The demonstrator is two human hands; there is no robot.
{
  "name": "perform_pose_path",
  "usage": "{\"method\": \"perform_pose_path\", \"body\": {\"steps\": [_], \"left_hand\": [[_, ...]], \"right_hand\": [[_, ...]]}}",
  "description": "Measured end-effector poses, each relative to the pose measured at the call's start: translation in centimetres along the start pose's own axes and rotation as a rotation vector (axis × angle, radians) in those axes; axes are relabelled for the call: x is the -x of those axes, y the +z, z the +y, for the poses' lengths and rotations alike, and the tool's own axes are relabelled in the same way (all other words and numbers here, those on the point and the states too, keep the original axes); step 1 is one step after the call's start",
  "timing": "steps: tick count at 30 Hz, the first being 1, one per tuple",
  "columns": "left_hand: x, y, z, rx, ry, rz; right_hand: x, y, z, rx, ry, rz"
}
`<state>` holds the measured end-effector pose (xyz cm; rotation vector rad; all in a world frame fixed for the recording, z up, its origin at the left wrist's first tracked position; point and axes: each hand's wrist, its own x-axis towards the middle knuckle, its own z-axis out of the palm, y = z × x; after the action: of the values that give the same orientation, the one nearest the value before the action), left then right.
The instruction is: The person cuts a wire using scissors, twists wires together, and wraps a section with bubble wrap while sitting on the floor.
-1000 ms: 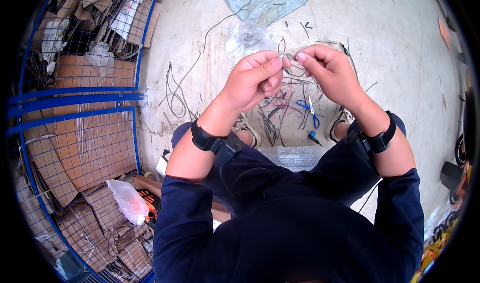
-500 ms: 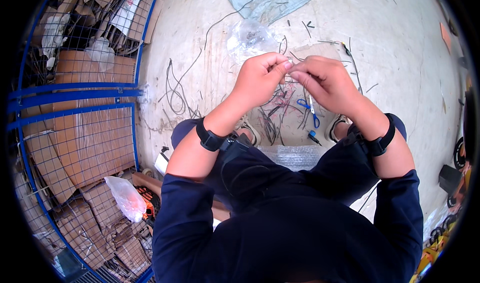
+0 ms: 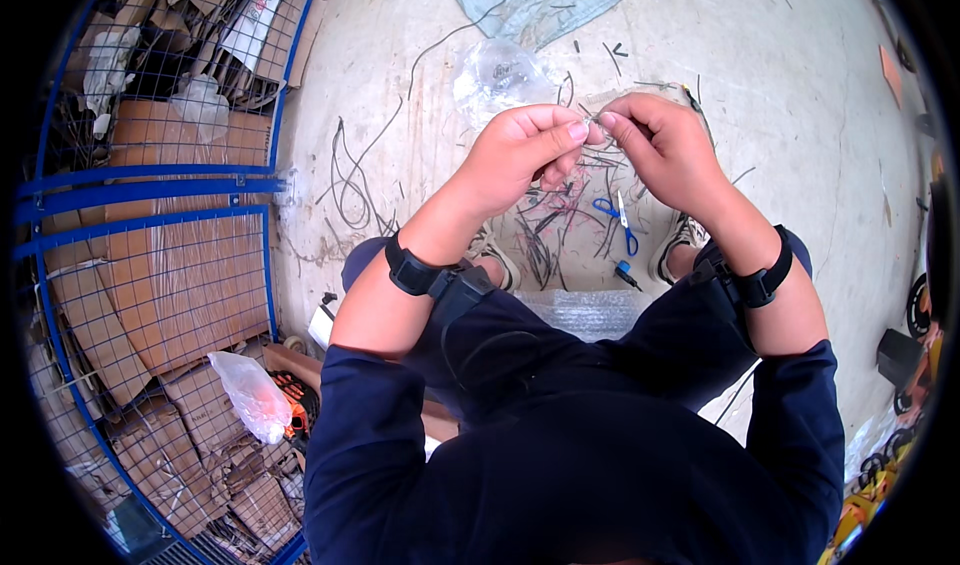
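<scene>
The right hand (image 3: 662,147) has been moved outward from the left hand (image 3: 520,155); a tiny piece (image 3: 592,120) is pinched between both, seemingly sideways, ends hidden, above the floor (image 3: 810,165), near a blue cage (image 3: 150,197).

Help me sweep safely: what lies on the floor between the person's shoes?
In the head view, wire scraps, scissors and a small blue-and-black item lie there.
</scene>
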<state>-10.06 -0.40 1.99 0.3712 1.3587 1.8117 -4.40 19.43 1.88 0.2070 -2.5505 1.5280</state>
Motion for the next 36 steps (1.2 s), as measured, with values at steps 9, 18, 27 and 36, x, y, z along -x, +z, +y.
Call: {"method": "perform_pose_path", "body": {"steps": [9,18,27,36], "left_hand": [[-0.1,1.4,-0.3,-0.339,0.147,0.354],[-0.2,0.1,-1.8,-0.627,0.187,0.274],[0.2,0.9,-0.4,-0.345,0.027,0.04],[0.6,0.3,0.0,-0.05,0.009,-0.191]], "right_hand": [[0.8,0.9,0.4,0.147,-0.312,-0.222],[0.4,0.4,-0.3,0.133,-0.248,-0.051],[0.0,0.1,0.2,0.042,-0.172,0.079],[0.1,0.0,-0.3,-0.323,0.163,-0.082]]}}
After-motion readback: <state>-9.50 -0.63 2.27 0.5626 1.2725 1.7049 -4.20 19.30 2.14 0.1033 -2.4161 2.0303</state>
